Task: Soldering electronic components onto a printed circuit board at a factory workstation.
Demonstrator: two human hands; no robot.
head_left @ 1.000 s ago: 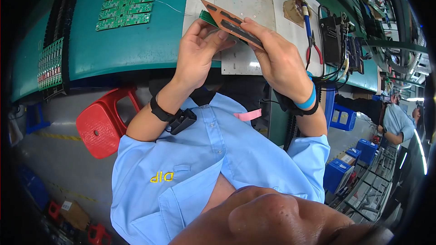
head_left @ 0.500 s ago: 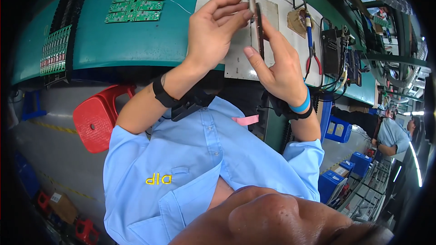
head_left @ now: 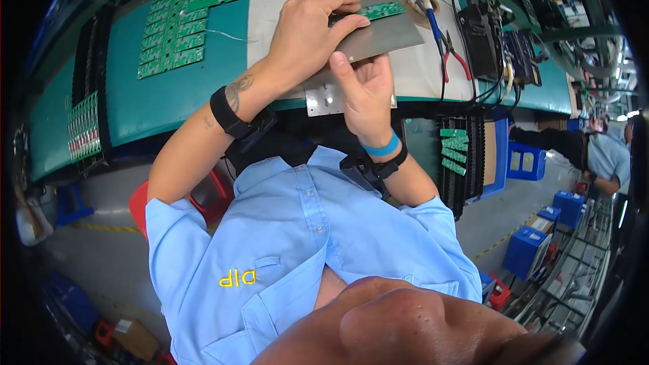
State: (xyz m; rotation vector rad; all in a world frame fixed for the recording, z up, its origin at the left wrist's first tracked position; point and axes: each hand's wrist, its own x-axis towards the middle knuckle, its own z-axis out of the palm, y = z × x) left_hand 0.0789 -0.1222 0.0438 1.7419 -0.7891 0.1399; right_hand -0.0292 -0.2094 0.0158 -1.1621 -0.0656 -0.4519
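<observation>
A small green circuit board strip (head_left: 382, 11) lies against the face of a flat grey metal plate (head_left: 389, 35). My left hand (head_left: 307, 34) is closed on the strip's left end, with thumb and fingers on either side of it. From the near edge, my right hand (head_left: 368, 88) grips the plate, thumb on top and the other fingers partly hidden underneath. The plate is held tilted above the white work surface (head_left: 267, 17). Beneath my hands, part of another metal plate (head_left: 324, 98) shows at the table's front edge.
Left on the green mat is a panel of joined circuit boards (head_left: 172, 30), with a loose wire (head_left: 233, 36) beside it. A soldering iron (head_left: 427, 7), a tape roll and red-handled pliers (head_left: 456, 61) sit right. A rack (head_left: 84, 128) holds boards far left.
The metal plate has turned from nearly edge-on to face-up, bringing the green strip into sight. My right hand has swung beneath its near edge. The whole view has shifted.
</observation>
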